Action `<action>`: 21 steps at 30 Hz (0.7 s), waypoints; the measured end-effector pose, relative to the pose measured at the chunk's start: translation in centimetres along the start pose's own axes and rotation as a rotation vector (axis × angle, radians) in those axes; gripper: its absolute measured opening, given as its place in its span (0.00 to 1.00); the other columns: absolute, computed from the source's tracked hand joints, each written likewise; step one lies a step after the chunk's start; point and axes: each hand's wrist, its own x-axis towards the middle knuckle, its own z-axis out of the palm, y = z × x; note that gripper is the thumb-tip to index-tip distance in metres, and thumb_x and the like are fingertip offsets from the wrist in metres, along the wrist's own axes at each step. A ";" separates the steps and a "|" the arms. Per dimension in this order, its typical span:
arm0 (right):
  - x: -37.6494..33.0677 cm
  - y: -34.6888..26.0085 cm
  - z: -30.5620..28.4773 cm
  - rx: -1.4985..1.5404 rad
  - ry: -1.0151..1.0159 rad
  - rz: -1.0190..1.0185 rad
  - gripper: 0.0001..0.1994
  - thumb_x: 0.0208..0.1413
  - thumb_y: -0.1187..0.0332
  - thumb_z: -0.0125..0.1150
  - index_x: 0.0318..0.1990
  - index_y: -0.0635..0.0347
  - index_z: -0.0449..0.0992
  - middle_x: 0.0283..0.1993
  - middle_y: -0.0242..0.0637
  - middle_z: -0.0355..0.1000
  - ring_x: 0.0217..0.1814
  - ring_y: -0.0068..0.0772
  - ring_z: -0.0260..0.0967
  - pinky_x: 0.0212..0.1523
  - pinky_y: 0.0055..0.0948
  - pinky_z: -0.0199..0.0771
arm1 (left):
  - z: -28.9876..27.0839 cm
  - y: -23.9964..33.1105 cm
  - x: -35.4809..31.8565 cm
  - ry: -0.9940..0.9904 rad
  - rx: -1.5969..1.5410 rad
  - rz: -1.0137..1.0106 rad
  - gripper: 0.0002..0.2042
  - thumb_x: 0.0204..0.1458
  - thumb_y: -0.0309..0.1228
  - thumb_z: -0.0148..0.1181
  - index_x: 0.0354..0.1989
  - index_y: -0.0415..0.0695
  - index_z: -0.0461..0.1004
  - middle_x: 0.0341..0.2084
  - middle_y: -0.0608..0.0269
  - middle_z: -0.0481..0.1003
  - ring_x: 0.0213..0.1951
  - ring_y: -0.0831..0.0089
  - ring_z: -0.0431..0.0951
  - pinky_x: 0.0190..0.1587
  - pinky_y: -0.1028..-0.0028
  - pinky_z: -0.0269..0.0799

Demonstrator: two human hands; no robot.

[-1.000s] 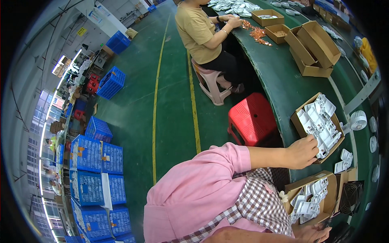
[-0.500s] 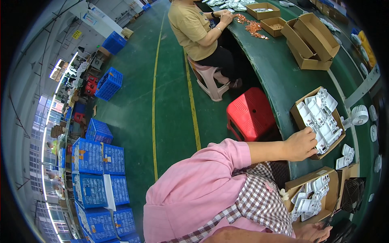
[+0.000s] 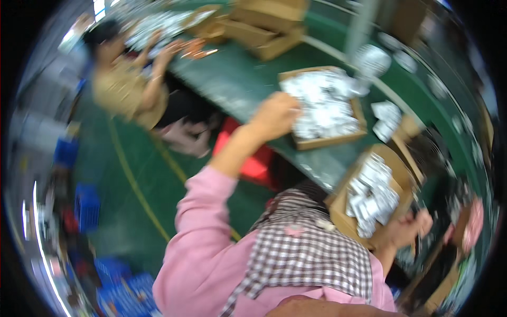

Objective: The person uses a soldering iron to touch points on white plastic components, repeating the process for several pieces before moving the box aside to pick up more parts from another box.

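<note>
Motion blurs the whole view. My left hand (image 3: 277, 113) is at the left side of an open cardboard box (image 3: 330, 141) filled with white plastic parts (image 3: 325, 103). Its fingers curl in at the box's edge, and what they hold, if anything, is hidden. Nearer to me, a second cardboard box (image 3: 404, 185) stands tilted, with more white moulded parts (image 3: 372, 193) in it. My right hand (image 3: 409, 230) is just beyond its lower right edge, fingers drawn together; anything in them is too smeared to name.
White parts (image 3: 386, 119) lie right of the full box, near a small white fan (image 3: 372, 61). A co-worker (image 3: 124, 90) sits at the green table's far left by copper-coloured pieces (image 3: 195, 47). A red stool (image 3: 259, 164) stands below the table edge.
The view has swung to the right, so the table and boxes appear further left and higher. My left hand stays at the full box; my right hand has come up beside the nearer box.
</note>
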 end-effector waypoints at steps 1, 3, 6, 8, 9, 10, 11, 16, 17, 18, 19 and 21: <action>-0.4 -3.4 1.0 0.485 0.013 0.374 0.07 0.55 0.72 0.54 0.27 0.53 0.64 0.26 0.23 0.59 0.23 0.13 0.55 0.20 0.12 0.53 | -0.5 -0.8 0.1 0.037 0.023 0.010 0.06 0.47 0.28 0.60 0.32 0.42 0.74 0.31 0.53 0.74 0.38 0.54 0.73 0.41 0.60 0.70; -0.4 -4.1 1.8 0.556 -0.032 0.363 0.10 0.59 0.66 0.55 0.27 0.51 0.64 0.19 0.25 0.60 0.17 0.12 0.54 0.14 0.13 0.50 | -1.8 -1.0 2.0 -0.026 0.090 0.058 0.04 0.47 0.23 0.57 0.32 0.41 0.74 0.32 0.56 0.75 0.38 0.56 0.74 0.41 0.63 0.71; -0.4 -3.7 1.3 0.610 -0.087 0.295 0.09 0.59 0.71 0.53 0.28 0.55 0.61 0.23 0.26 0.59 0.18 0.12 0.53 0.14 0.13 0.51 | -1.9 -0.7 5.6 -0.134 0.164 0.299 0.10 0.42 0.19 0.55 0.34 0.42 0.76 0.34 0.60 0.75 0.41 0.60 0.73 0.45 0.66 0.70; -0.3 -3.3 1.0 0.663 -0.115 0.279 0.09 0.59 0.72 0.53 0.27 0.55 0.61 0.23 0.26 0.59 0.18 0.12 0.52 0.14 0.14 0.51 | -1.7 0.0 7.8 -0.166 0.178 0.345 0.15 0.38 0.17 0.56 0.38 0.43 0.76 0.37 0.61 0.75 0.44 0.60 0.72 0.47 0.67 0.70; -0.3 -3.4 1.0 0.667 -0.109 0.268 0.09 0.59 0.73 0.53 0.27 0.56 0.61 0.23 0.27 0.59 0.17 0.13 0.52 0.14 0.15 0.51 | -1.6 -0.1 8.6 -0.195 0.191 0.372 0.16 0.38 0.16 0.56 0.39 0.43 0.75 0.38 0.61 0.75 0.45 0.60 0.71 0.48 0.66 0.70; -0.3 -3.7 1.0 0.662 -0.096 0.265 0.09 0.59 0.73 0.53 0.27 0.56 0.61 0.23 0.27 0.59 0.17 0.13 0.52 0.14 0.15 0.51 | -1.5 -0.5 9.3 -0.281 0.212 0.369 0.19 0.38 0.15 0.56 0.41 0.45 0.75 0.40 0.63 0.75 0.47 0.59 0.70 0.49 0.66 0.70; -0.2 -4.1 1.0 0.626 -0.098 0.262 0.09 0.58 0.73 0.52 0.27 0.56 0.61 0.22 0.27 0.59 0.16 0.14 0.52 0.14 0.15 0.50 | -1.2 -0.7 9.7 -0.283 0.207 0.379 0.19 0.38 0.15 0.56 0.41 0.45 0.75 0.40 0.63 0.75 0.47 0.59 0.70 0.49 0.66 0.70; -0.2 -4.5 1.1 0.559 -0.104 0.239 0.08 0.58 0.72 0.53 0.27 0.57 0.63 0.20 0.28 0.60 0.14 0.15 0.51 0.14 0.16 0.50 | 0.0 -2.0 11.0 -0.506 0.190 0.366 0.20 0.39 0.15 0.59 0.43 0.48 0.76 0.40 0.63 0.74 0.47 0.61 0.69 0.51 0.68 0.69; -0.2 -4.5 1.1 0.560 -0.097 0.240 0.08 0.58 0.72 0.53 0.27 0.57 0.63 0.20 0.28 0.60 0.14 0.15 0.51 0.14 0.16 0.50 | 0.1 -2.0 11.3 -0.542 0.192 0.359 0.21 0.39 0.16 0.59 0.43 0.49 0.76 0.39 0.63 0.73 0.47 0.61 0.69 0.52 0.68 0.68; -0.2 -4.4 1.1 0.564 -0.097 0.252 0.09 0.59 0.72 0.53 0.27 0.57 0.63 0.20 0.28 0.60 0.14 0.15 0.51 0.14 0.16 0.50 | 0.2 -2.1 11.6 -0.553 0.192 0.376 0.18 0.39 0.17 0.58 0.40 0.49 0.76 0.39 0.63 0.73 0.47 0.60 0.69 0.51 0.68 0.68; -0.2 -4.3 1.2 0.569 -0.097 0.265 0.09 0.59 0.71 0.53 0.27 0.57 0.63 0.21 0.28 0.60 0.13 0.15 0.51 0.14 0.16 0.50 | 0.3 -2.1 12.0 -0.555 0.193 0.381 0.18 0.39 0.17 0.58 0.40 0.49 0.76 0.39 0.63 0.73 0.47 0.60 0.69 0.51 0.68 0.68; -0.4 -4.5 1.3 0.562 -0.099 0.278 0.09 0.59 0.71 0.54 0.27 0.57 0.63 0.21 0.28 0.60 0.14 0.14 0.52 0.14 0.16 0.50 | 0.5 -2.4 12.5 -0.524 0.232 0.411 0.14 0.40 0.18 0.57 0.37 0.48 0.75 0.36 0.62 0.74 0.44 0.60 0.70 0.48 0.67 0.69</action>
